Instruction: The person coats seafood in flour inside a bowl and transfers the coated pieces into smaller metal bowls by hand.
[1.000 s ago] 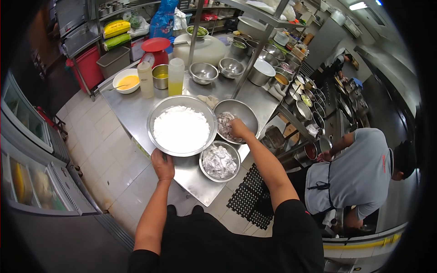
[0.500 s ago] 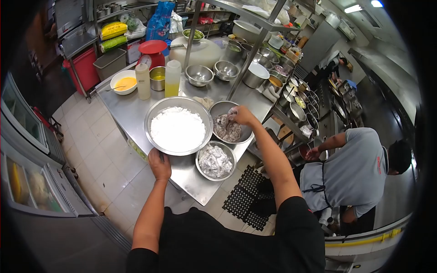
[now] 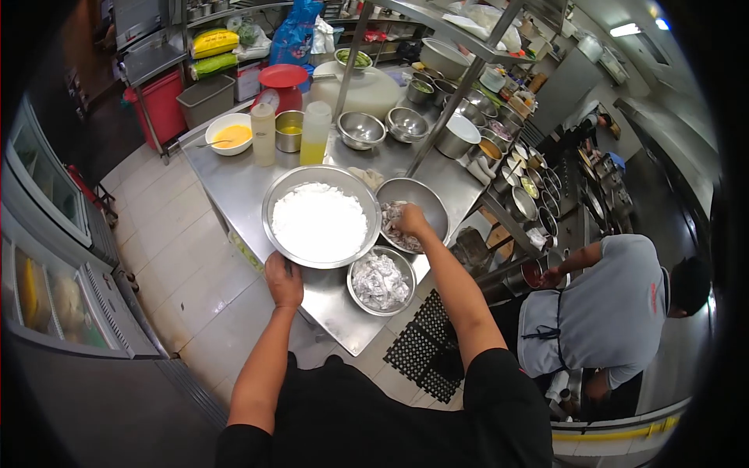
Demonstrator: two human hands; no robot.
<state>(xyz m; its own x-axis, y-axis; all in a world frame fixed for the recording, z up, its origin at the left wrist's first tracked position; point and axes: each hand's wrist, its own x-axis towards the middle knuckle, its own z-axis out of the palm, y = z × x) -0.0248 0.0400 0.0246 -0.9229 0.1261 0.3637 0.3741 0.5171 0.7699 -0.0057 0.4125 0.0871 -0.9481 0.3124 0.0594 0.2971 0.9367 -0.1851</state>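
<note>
My right hand (image 3: 410, 221) reaches into a steel mixing bowl (image 3: 425, 193) that holds wet, greyish raw pieces (image 3: 392, 213). Its fingers are bent down and closed among these pieces, whose kind I cannot make out. Against the near left rim of a larger steel bowl (image 3: 275, 201) of white flour-like powder (image 3: 320, 221), my left hand (image 3: 284, 281) is curled at the table edge. Its fingertips are partly hidden, so what they grip is unclear. Nearest me stands a smaller steel bowl (image 3: 355, 299) of similar pieces coated in white powder (image 3: 382, 281).
Behind the bowls stand squeeze bottles (image 3: 315, 134), a white bowl of yellow liquid (image 3: 231, 134), a red scale (image 3: 282, 82) and two steel bowls (image 3: 362, 130). A shelf post (image 3: 445, 117) rises from the steel table (image 3: 343, 320). A co-worker (image 3: 597, 312) stands at the right.
The view has shifted, so the table sits slightly further right. My right hand has sunk lower into the bowl of greyish pieces. My left hand keeps its place by the large bowl.
</note>
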